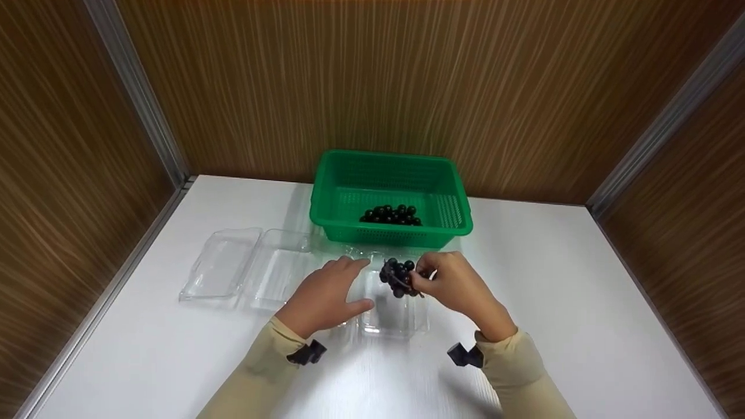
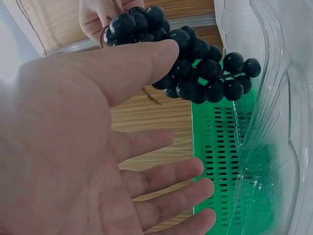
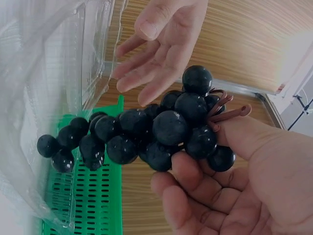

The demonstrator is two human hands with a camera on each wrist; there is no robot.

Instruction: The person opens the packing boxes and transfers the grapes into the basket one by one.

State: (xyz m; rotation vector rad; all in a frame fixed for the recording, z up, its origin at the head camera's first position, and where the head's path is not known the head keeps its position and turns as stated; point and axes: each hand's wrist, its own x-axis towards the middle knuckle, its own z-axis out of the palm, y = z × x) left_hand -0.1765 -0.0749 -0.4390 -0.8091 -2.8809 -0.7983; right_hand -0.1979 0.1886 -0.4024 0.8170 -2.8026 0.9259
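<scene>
A bunch of dark grapes (image 1: pixel 398 277) hangs over a clear plastic clamshell box (image 1: pixel 387 317) in the head view. My right hand (image 1: pixel 451 282) pinches the bunch near its brown stem (image 3: pixel 230 111) between thumb and fingers. To the left, my left hand (image 1: pixel 329 294) is spread, its thumb and fingers apart and holding nothing. In the left wrist view the left thumb overlaps the grapes (image 2: pixel 210 68), while the other fingers (image 2: pixel 168 176) stretch out straight below them.
Behind the hands stands a green perforated basket (image 1: pixel 390 233) with more dark grapes (image 1: pixel 391 215) inside. A second clear clamshell box (image 1: pixel 279 273) lies open at the left, its lid (image 1: pixel 224 265) folded out. Wood-grain panels (image 1: pixel 372 87) wall the white table (image 1: pixel 553 279) at back and sides.
</scene>
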